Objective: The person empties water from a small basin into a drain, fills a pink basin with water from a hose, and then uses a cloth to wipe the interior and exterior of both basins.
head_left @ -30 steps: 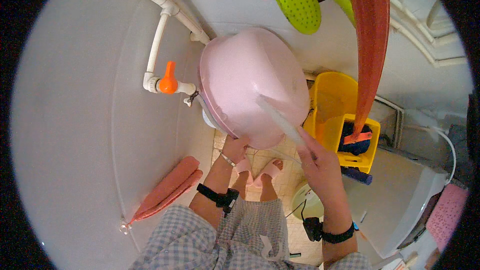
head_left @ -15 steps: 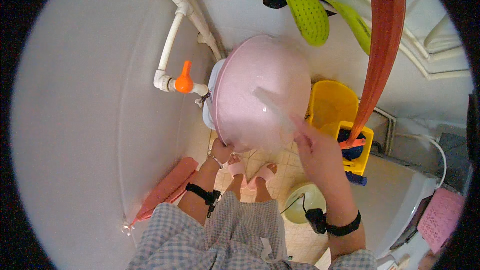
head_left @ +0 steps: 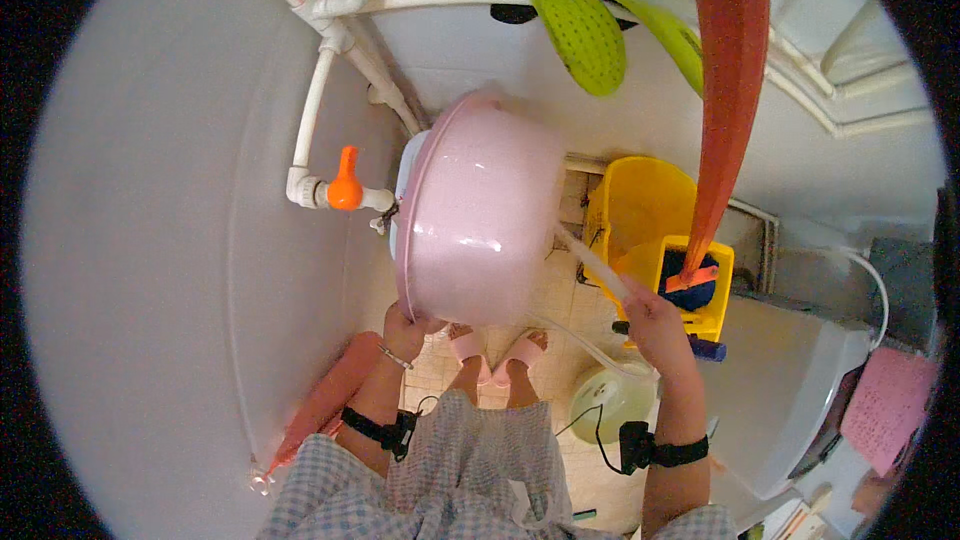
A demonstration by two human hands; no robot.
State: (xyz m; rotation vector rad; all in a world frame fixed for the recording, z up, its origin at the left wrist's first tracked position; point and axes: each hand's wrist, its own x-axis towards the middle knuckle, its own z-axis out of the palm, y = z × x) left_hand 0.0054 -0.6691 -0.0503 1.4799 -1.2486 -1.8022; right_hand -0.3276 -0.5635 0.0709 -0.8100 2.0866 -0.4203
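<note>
A large pink plastic basin [head_left: 475, 210] is tipped on its side, its rim toward the left and its outer bottom toward the right. My left hand [head_left: 404, 333] is closed on the lower part of its rim; the fingertips are partly hidden behind the basin. My right hand [head_left: 657, 328] grips a pale, translucent hose [head_left: 598, 263] whose end points at the basin's bottom. A pale length of the hose loops below that hand. Wet shine shows on the basin's side.
An orange-handled tap [head_left: 346, 185] on white pipes stands left of the basin. To the right are a yellow mop bucket [head_left: 645, 190] with a reddish mop handle [head_left: 728, 90], and a pale green bucket [head_left: 610, 408]. Green insoles [head_left: 580, 40] hang on the pipe behind.
The basin has turned so more of its side shows and its bottom faces further right. My right hand has drawn back, down and right with the hose; my left hand stays on the rim.
</note>
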